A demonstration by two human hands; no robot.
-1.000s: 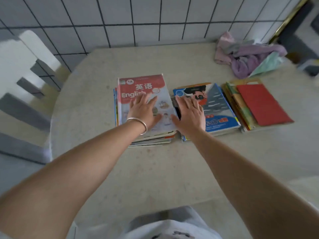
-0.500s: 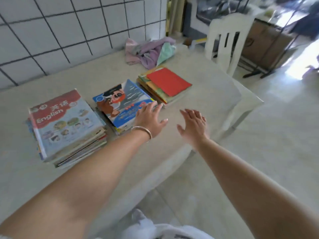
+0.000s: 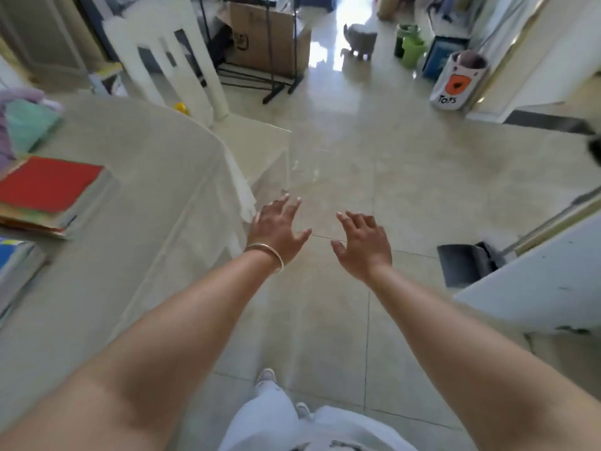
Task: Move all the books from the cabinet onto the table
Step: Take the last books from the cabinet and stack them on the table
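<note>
My left hand (image 3: 278, 231), with a metal bangle on the wrist, and my right hand (image 3: 362, 244) are stretched out over the tiled floor, fingers spread, holding nothing. The table (image 3: 136, 196) with its pale cloth lies to my left. On it a stack of books topped by a red cover (image 3: 48, 185) sits near the left edge of view. A second stack with a blue cover (image 3: 13, 258) is cut off at the far left. The cabinet's white door (image 3: 536, 281) stands at the right; no books inside it are visible.
A white chair (image 3: 175, 60) stands beyond the table, with a cardboard box (image 3: 270, 37) and a black rack behind it. A toy bag (image 3: 457, 81) and green bins (image 3: 411, 43) sit at the far right. A dark dustpan (image 3: 468, 263) lies by the cabinet. Crumpled clothes (image 3: 22, 122) rest on the table.
My view has swung right, away from the table and toward the floor and cabinet. Both hands have left the book stacks and now hover empty over the floor.
</note>
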